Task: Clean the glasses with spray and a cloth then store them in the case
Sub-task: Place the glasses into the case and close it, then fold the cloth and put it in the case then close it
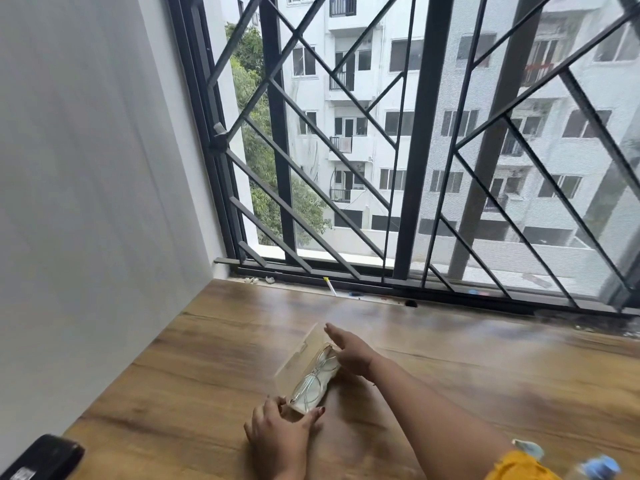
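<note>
One pair of glasses (313, 382) lies in one open case (295, 357).

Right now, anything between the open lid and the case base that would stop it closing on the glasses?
Only the right hand, open, stretched across the far end of the case toward the lid. The glasses lie inside the case; the left hand grips its near end.

1. An upper-floor room in a residential flat is indicated.
2. A dark metal window grille (277, 133) is seen from 11 to 2 o'clock, above a wood-grain surface (207, 375).
3. White apartment blocks (311, 95) with balconies and a tree (247, 60) are seen beyond it.
4. A plain white wall (86, 168) is seen at 9 o'clock.
</note>
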A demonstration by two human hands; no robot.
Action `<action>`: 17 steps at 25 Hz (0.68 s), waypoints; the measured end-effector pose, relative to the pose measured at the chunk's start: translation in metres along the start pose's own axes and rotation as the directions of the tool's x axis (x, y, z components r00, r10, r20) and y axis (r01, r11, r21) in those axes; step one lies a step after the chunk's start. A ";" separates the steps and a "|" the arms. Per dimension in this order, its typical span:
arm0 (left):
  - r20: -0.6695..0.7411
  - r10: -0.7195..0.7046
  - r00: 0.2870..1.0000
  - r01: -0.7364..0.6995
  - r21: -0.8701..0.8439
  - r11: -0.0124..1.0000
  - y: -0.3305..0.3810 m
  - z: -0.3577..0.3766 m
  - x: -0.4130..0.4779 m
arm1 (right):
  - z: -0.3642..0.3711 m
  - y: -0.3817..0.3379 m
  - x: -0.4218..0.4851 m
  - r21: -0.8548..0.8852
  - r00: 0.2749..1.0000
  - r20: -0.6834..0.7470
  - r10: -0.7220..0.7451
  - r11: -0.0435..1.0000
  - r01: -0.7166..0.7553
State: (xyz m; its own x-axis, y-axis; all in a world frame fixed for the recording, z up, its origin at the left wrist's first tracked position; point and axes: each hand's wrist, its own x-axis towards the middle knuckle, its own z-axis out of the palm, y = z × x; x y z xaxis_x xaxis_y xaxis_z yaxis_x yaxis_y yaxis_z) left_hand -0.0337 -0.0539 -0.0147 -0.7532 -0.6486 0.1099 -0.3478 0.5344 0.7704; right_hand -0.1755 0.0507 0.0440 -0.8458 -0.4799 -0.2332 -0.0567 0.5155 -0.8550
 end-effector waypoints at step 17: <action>-0.068 -0.047 0.997 0.046 -0.004 0.999 -0.001 -0.002 -0.006 | -0.047 0.032 -0.114 0.155 0.941 -0.331 -0.069 0.980 0.127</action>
State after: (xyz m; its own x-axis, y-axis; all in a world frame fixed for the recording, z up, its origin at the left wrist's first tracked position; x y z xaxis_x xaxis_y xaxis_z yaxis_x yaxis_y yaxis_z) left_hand -0.0279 -0.0518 -0.0147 -0.6962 -0.7083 0.1165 -0.3801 0.5015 0.7772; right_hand -0.1056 0.1551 0.0648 -0.9676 -0.2525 -0.0072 -0.0802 0.3341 -0.9391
